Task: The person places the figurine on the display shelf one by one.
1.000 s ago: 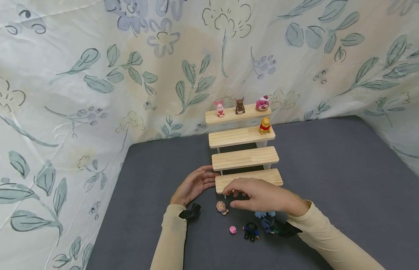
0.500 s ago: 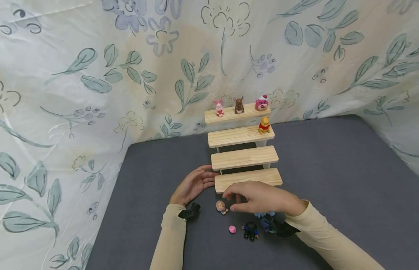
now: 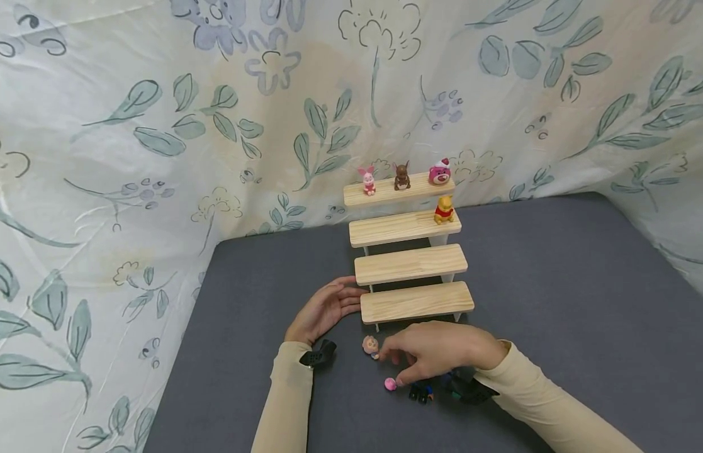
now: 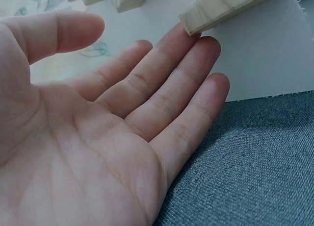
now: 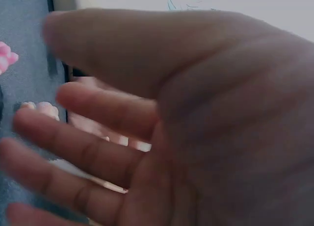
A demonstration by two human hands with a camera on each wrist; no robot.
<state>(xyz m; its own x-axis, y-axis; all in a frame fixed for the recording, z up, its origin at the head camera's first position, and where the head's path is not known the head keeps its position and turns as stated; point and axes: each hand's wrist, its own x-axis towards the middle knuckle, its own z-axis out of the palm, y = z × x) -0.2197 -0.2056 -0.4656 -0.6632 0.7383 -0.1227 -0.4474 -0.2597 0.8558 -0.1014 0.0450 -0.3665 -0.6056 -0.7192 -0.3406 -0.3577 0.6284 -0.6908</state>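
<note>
My left hand [image 3: 325, 311] lies palm up at the left end of a stepped wooden display shelf [image 3: 417, 302]. In the left wrist view its straight fingers reach the lowest board [image 4: 216, 15]; one fingertip seems to touch the board's corner. My right hand [image 3: 444, 347] is over the table in front of the shelf, fingers spread and loosely bent, holding nothing. Near its fingertips lies a small figurine with a peach-coloured head [image 3: 371, 344]. By its thumb is a small pink piece [image 3: 390, 384]. A black figurine [image 3: 421, 394] is partly hidden under this hand.
On the top board stand a pink piglet figurine [image 3: 368, 181], a brown eared figurine [image 3: 402, 177] and a pink bear head with a red hat [image 3: 440, 172]. A yellow bear figurine [image 3: 444, 210] sits on the second board. Patterned cloth [image 3: 260, 126] hangs behind the grey tabletop [image 3: 555, 283].
My right hand has moved down from the lowest board's front edge towards the small pink piece, covering more of the black and blue figurines. The left hand has stayed put.
</note>
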